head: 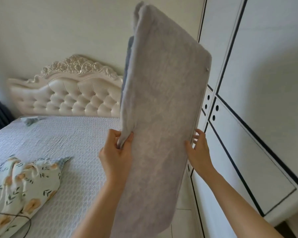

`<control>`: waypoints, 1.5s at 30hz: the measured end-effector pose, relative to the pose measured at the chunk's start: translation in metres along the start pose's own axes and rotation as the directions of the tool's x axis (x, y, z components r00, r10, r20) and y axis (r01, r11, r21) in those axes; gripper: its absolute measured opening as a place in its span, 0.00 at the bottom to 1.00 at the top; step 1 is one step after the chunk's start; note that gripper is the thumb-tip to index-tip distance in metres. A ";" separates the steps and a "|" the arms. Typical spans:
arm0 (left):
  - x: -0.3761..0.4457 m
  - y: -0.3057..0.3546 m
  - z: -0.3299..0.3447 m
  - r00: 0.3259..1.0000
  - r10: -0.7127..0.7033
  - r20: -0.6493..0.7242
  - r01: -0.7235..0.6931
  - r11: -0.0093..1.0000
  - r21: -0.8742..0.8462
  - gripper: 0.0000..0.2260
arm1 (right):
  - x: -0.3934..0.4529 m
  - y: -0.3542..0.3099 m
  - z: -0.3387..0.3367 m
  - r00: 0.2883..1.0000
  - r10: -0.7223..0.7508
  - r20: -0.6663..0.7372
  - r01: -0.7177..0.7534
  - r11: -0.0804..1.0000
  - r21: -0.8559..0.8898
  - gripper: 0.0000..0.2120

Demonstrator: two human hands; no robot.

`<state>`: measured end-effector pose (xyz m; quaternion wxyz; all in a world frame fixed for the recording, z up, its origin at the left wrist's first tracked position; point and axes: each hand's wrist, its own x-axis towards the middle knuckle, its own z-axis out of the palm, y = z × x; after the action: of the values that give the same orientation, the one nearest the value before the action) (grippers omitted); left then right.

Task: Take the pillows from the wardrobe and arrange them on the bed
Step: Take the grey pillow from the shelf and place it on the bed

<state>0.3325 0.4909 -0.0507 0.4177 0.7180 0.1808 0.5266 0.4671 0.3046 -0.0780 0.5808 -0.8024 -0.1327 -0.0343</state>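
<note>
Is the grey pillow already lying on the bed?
No, the grey pillow is held upright in the air, the left hand pinching one edge and the right hand at the other.

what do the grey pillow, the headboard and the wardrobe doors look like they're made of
Grey pillow: soft matte fabric with faint woven pattern; it bunches where the left hand pinches it. Headboard: likely leather or imitation, glossy, button-tufted. Wardrobe doors: probably smooth white laminate or painted board, black trim.
</note>
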 end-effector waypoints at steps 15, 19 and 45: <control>0.037 -0.130 0.082 0.737 0.216 0.641 -0.466 0.849 0.250 0.05 | 0.130 0.005 0.062 0.568 -0.391 0.724 0.822 0.319 -0.472 0.30; 0.058 -0.162 0.116 0.658 0.125 0.742 -0.464 0.844 0.269 0.03 | 0.184 0.046 0.090 0.509 -0.184 0.841 0.837 0.335 -0.433 0.33; 0.245 -0.337 0.365 0.720 -0.050 0.692 -0.335 0.848 0.410 0.13 | 0.480 0.168 0.207 0.616 -0.403 0.677 0.788 0.294 -0.541 0.22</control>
<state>0.8174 0.7101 -0.2040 0.2061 0.9554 0.0892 0.1918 0.9514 0.5343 -0.1996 0.0451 -0.8424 -0.5185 -0.1397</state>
